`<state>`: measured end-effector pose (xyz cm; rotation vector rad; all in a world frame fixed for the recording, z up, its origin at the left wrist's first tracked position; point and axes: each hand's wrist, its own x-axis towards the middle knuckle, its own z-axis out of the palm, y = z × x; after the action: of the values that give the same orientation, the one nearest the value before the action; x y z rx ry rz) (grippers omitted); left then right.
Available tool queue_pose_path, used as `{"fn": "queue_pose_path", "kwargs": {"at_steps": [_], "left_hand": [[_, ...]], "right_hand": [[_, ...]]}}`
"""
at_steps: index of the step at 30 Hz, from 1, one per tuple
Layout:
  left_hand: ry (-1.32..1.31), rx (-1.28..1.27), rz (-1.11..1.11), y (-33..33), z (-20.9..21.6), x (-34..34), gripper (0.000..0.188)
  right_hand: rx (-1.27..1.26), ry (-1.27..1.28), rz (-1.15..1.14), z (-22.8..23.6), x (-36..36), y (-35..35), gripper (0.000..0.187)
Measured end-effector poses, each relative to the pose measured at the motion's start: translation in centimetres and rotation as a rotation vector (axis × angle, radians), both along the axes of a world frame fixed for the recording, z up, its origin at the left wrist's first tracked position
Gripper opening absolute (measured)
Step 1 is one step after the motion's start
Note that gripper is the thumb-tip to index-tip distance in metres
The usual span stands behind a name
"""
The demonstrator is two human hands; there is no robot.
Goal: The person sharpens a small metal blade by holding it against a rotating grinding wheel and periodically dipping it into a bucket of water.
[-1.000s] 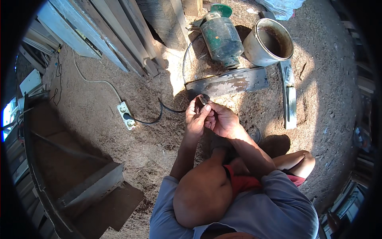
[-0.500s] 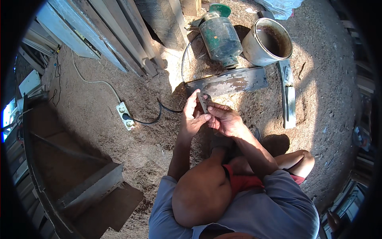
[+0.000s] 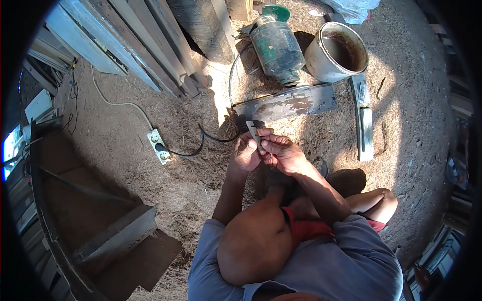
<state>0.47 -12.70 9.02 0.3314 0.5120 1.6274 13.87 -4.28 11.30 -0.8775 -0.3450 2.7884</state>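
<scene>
Between my two hands is a small flat slotted metal blade [image 3: 252, 131], light grey with dark notches along it, tilted upward away from me. My left hand [image 3: 246, 155] pinches its lower left side, thumb along the edge. On the other side, my right hand [image 3: 284, 155] grips the lower end between thumb and fingers. The fingertips of both hands nearly meet there. Just beyond the blade lies a worn grey board [image 3: 296, 103], and behind that board a green motor-like cylinder [image 3: 277, 47] lies on its side with a round green disc at its far end.
A dirty white bucket [image 3: 324, 57] stands right of the cylinder. A metal-and-wood tool [image 3: 366, 125] lies at the right. A power strip [image 3: 159, 145] with a black plug and cable sits left. Planks [image 3: 145, 40] lean at far left; a rusty metal frame [image 3: 118, 233] is near left.
The blade has turned so its slotted face catches the light. My left fingers have come down from its upper end to its lower part; my right hand keeps its hold.
</scene>
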Motion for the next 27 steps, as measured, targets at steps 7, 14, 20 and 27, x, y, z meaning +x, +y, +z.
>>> {"fn": "queue_pose_path", "kwargs": {"at_steps": [7,14,20,27], "left_hand": [[-0.002,-0.039,0.025,-0.5,-0.5,0.0,0.050],[-0.066,-0.020,-0.011,-0.4,-0.2,-0.2,0.050],[0.099,-0.113,0.168,0.5,-1.6,-0.2,0.040],[0.499,-0.405,0.198,2.7,-4.4,1.2,0.017]], "right_hand": [[-0.031,0.034,-0.014,-0.6,-0.1,-0.5,0.020],[-0.060,0.066,0.004,-0.7,0.2,-0.3,0.018],[-0.093,0.026,0.008,-1.0,2.5,1.0,0.019],[0.123,-0.211,-0.283,-1.9,4.6,5.4,0.014]]}}
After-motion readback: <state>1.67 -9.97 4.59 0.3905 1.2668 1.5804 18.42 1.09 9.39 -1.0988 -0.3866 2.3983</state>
